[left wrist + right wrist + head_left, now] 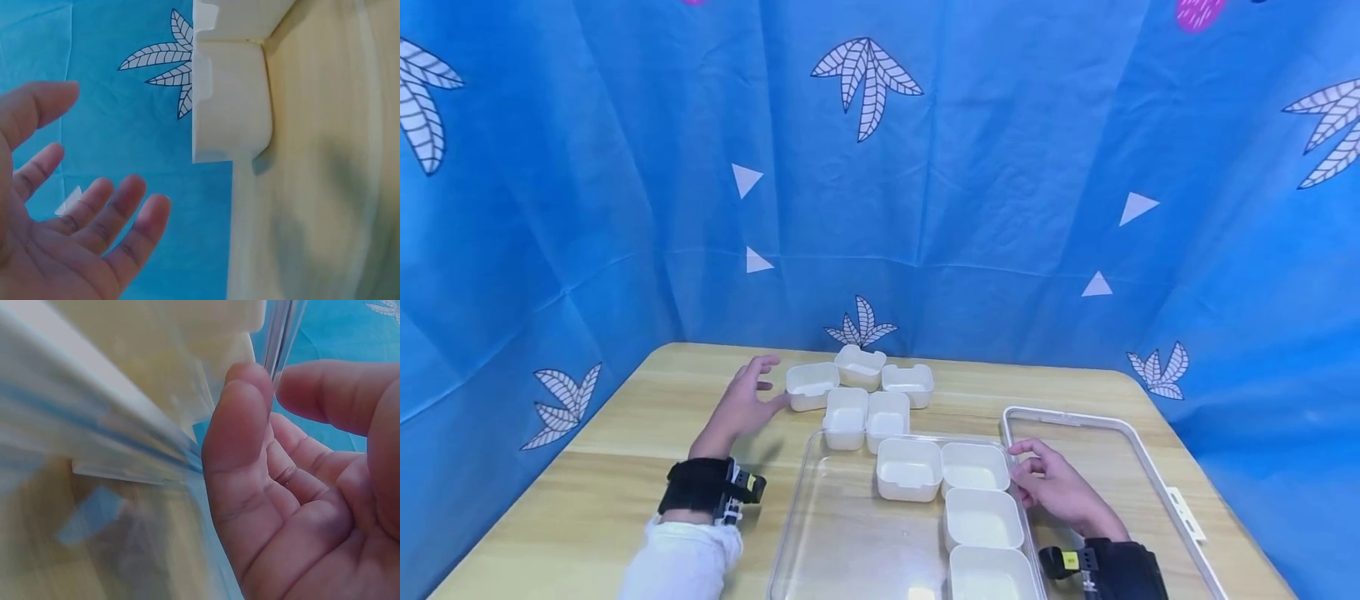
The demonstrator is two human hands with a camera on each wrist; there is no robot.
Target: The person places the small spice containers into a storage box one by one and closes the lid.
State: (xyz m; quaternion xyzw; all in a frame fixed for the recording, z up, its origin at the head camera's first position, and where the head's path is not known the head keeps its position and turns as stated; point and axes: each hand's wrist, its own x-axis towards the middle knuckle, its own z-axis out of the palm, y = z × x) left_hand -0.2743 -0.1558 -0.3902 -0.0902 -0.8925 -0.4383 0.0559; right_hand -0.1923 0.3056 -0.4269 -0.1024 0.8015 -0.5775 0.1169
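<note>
My left hand (748, 400) is at the back left with its fingers spread. In the head view its thumb tip is right beside the leftmost small white container (811, 400), and the left wrist view shows nothing in its palm. My right hand (1060, 492) is at the far right corner of a large clear bin (790, 533). Its thumb and finger pinch the clear rim (284, 331). Inside the bin, several white containers (983, 518) line the right side, with another (909, 492) to the left of the farthest one.
Behind the bin, several more white containers (861, 379) cluster on the wooden table (587, 475). A white-edged clear lid (1138, 442) with a side clip (1186, 512) lies at the right. A blue patterned curtain (1000, 208) hangs around the table.
</note>
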